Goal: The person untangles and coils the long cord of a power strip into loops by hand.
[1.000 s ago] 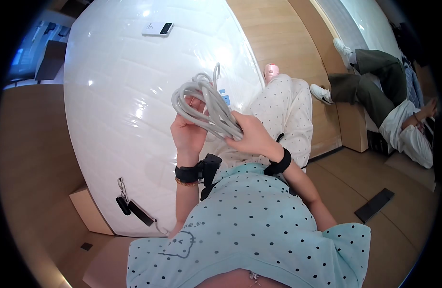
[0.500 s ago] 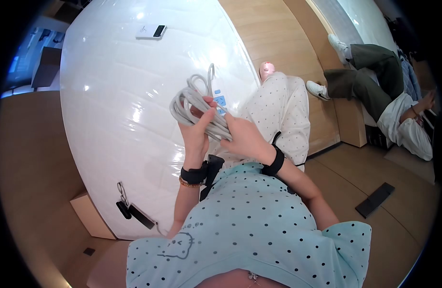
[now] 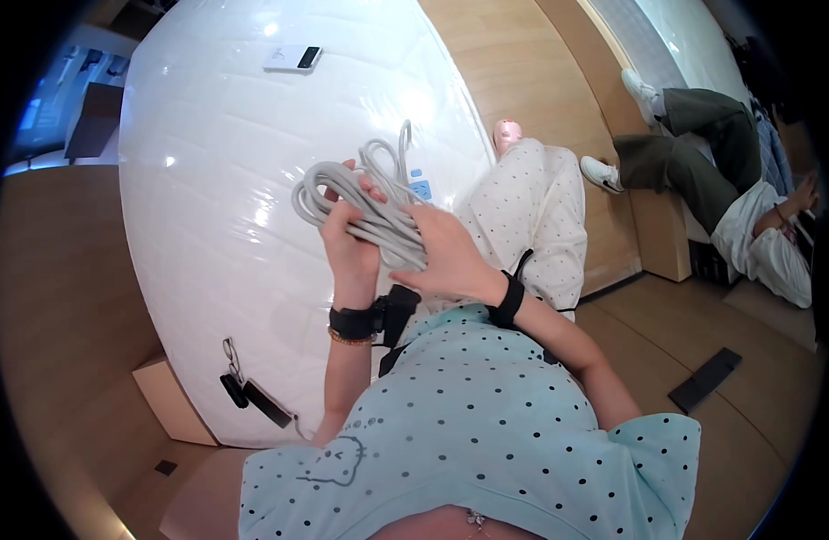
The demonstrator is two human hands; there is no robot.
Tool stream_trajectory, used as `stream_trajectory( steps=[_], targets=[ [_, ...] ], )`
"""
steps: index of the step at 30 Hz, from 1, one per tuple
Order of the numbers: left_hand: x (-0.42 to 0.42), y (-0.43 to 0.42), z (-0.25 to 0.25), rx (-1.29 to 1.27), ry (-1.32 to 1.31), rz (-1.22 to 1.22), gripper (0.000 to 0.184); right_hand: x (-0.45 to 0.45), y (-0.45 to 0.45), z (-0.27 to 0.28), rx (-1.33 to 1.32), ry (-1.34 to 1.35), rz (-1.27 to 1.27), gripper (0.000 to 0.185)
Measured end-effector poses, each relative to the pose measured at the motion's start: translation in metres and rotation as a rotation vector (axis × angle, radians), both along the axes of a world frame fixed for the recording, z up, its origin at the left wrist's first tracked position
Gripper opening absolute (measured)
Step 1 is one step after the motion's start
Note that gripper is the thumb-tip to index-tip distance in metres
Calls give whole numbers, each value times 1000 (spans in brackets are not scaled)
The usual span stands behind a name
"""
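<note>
Between my hands is a looped bundle of light grey power cord (image 3: 378,223). My left hand (image 3: 349,256) grips the bundle on its left part, with the thumb in front and some fingers showing through the loops. Around the right end of the loops my right hand (image 3: 446,252) is closed, back of the hand toward me. A loose length of cord rises past the bundle and curves over beyond my hands. Just behind them lies a white power strip with blue socket faces (image 3: 421,189), partly hidden by my right hand and the cord.
A plastic-wrapped white mattress (image 3: 216,180) lies under the cord. On it are a white phone-like device (image 3: 293,58) and black items with a strap (image 3: 257,396). Another person's legs in dark trousers (image 3: 711,135) are at right. A dark flat bar (image 3: 705,380) lies on the floor.
The coiled bundle has shifted left and tilted flatter, its loops drawn longer. My left hand has moved slightly left and turned; my right hand still holds the right end. The view has shifted slightly.
</note>
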State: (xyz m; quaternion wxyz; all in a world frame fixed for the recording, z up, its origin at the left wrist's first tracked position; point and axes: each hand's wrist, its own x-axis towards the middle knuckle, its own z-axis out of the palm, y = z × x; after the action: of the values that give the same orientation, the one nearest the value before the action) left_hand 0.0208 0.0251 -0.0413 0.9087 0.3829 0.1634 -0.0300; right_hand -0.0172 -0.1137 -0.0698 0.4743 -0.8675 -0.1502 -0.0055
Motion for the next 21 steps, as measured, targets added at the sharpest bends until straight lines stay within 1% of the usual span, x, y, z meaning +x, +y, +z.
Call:
stream_trajectory(
  steps=[2,4,5,7,8,10,11,14,15,16,18,19,21],
  targets=[
    [-1,0,-3,-17,-45,-40,55,-3,4,-12,28,196,41,61],
    [-3,4,-10,-27,-101,-98,52,-2,4,-16,32,241,30,53],
    [-4,4,-11,79,-63,-151,51,-3,4,-18,33,265,28,49],
    [-1,2,-3,294,11,-253,52,-7,5,-31,117,245,25,41],
    [2,3,-4,334,-55,-274,54,-6,3,-35,160,233,25,36],
    [3,11,-10,416,-177,-312,58,-5,-10,-34,379,325,17,29],
    [2,28,-20,398,-133,-303,60,-4,-19,-32,487,373,16,26],
    [-1,65,-36,749,140,-206,63,-3,-56,-17,656,601,-39,22],
    [-3,77,-50,865,270,-297,70,-3,-68,-10,705,668,-47,21],
    [-5,76,-63,902,312,-325,70,-3,-76,-6,753,733,-60,20],
    [-9,67,-79,973,395,-385,71,-4,-85,-2,842,742,5,20],
    [-11,57,-78,894,361,-433,74,-5,-88,-1,887,748,38,20],
    [-8,42,-98,834,273,-424,75,-9,-88,-1,955,786,97,21]
  ],
)
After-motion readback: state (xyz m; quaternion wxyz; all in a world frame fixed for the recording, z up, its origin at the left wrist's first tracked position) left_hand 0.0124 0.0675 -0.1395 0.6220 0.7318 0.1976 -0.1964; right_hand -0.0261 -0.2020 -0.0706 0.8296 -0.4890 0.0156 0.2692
